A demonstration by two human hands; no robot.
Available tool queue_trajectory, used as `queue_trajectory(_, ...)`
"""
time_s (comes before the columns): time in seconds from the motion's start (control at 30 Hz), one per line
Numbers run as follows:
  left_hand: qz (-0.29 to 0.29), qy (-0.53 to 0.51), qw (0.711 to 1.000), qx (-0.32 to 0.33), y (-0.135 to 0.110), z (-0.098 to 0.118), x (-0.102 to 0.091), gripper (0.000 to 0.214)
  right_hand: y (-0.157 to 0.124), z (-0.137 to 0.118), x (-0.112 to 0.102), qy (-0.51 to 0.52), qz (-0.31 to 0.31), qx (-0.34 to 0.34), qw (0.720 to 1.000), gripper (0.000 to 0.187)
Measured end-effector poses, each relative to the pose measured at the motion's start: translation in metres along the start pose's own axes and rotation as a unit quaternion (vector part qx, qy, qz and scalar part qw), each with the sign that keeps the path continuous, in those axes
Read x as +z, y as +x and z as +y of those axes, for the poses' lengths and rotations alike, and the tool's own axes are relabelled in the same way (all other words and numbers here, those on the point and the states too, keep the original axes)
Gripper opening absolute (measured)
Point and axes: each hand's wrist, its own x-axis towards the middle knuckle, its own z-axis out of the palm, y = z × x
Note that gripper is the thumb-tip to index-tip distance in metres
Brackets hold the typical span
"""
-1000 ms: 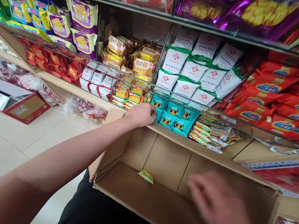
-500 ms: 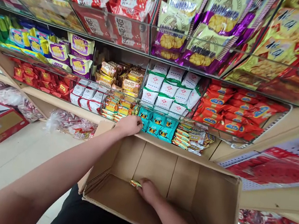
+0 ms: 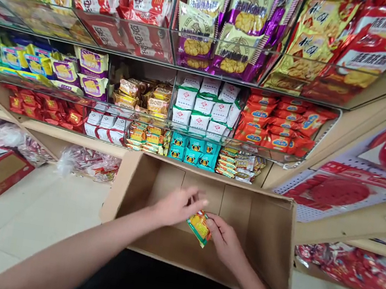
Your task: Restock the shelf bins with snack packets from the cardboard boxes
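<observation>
The packet [image 3: 199,225] looked like glossy plastic film, the box [image 3: 267,241] matt cardboard; the shelf front [image 3: 169,44] was clear and shiny, the floor tiles [image 3: 17,221] smooth, softly glossy.

Room at right inside carton [image 3: 267,241], shelf edge [image 3: 78,140] beyond

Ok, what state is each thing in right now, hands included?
Yellow packet: gripped, tilted
Right hand: pinching the packet
Left hand: partly open near the packet, contact unclear
Cardboard box: open-topped
Teal packets: stacked in rows
Red carton: flaps open
</observation>
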Motion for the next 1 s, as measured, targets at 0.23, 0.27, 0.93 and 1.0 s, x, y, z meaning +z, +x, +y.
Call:
queue_trajectory(0.23, 0.18, -0.201, 0.945, -0.185, 0.001, 0.011, 0.034, 0.033, -0.002, -0.006, 0.02, 0.252, 0.171, 0.037, 0.952, 0.03)
queue_trajectory(0.27, 0.197, -0.224, 0.935, -0.193, 0.003, 0.011, 0.035, 0.033, -0.001, -0.008, 0.022, 0.273, 0.197, 0.04, 0.941, 0.029)
queue_trajectory(0.93, 0.123, -0.314, 0.926, -0.173, 0.013, 0.026, 0.023, 0.039, 0.002, -0.03, 0.013, 0.405, 0.209, 0.084, 0.886, 0.024)
queue_trajectory(1.0, 0.137, -0.362, 0.896, -0.218, 0.017, 0.027, 0.025, 0.04, 0.005, -0.036, 0.01, 0.401, 0.218, 0.085, 0.886, 0.025)
